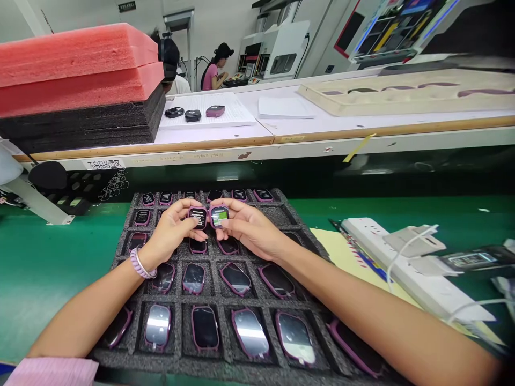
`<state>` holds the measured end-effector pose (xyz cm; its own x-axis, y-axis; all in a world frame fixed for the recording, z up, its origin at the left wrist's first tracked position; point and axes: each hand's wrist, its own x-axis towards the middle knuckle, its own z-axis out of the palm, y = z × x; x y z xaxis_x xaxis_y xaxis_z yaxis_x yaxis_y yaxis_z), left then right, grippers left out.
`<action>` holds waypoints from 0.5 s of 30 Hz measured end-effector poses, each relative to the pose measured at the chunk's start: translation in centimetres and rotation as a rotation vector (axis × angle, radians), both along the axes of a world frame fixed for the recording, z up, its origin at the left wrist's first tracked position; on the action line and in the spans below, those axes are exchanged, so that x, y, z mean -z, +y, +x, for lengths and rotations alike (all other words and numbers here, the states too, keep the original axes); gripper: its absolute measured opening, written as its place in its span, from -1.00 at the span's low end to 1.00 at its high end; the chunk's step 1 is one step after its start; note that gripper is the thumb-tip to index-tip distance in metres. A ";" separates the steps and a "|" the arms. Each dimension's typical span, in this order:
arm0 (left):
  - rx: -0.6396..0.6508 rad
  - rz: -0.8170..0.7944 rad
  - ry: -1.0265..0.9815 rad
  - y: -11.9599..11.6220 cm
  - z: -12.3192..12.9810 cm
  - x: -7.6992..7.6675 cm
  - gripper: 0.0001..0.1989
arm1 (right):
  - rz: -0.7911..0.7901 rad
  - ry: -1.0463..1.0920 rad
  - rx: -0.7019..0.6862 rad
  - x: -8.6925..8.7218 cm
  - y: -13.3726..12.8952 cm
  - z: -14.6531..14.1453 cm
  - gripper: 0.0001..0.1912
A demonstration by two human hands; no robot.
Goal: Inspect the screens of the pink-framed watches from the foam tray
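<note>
My left hand (174, 230) grips a purple-framed smartwatch (198, 219) whose dark screen shows lines of white text, with the thumb resting on its face. Right beside it, my right hand (245, 225) is closed on a second purple smartwatch (219, 216), its screen lit with green and white. Both watches are held up side by side over a dark grey foam tray (179, 321). In the tray's compartments lie several strapless purple watches, such as one with a black screen (205, 327). Those in the far row show white text. My forearms cover part of the tray.
To the right, a white power strip (378, 236) with chargers and cables lies by a yellow envelope (330, 241). Above the green bench, a shelf (241, 140) carries red foam blocks (80, 59), several watch bodies and a beige tray (341, 104). Two people sit beyond.
</note>
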<state>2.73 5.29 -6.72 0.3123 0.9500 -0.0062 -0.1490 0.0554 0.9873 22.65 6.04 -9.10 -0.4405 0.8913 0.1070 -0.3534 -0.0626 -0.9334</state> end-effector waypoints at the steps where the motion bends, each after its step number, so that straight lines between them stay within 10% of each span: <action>1: 0.000 0.001 -0.001 0.0 0.0 0.0 -0.65 | -0.001 -0.002 0.002 0.0 0.0 0.0 -0.50; 15: 0.021 0.010 -0.024 -0.1 0.0 -0.1 -0.53 | 0.031 0.001 0.009 -0.1 0.0 -0.1 -0.48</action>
<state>2.69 5.18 -6.65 0.3317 0.9433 0.0110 -0.1718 0.0489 0.9839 22.59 6.04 -9.01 -0.4320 0.8917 0.1350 -0.3550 -0.0305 -0.9344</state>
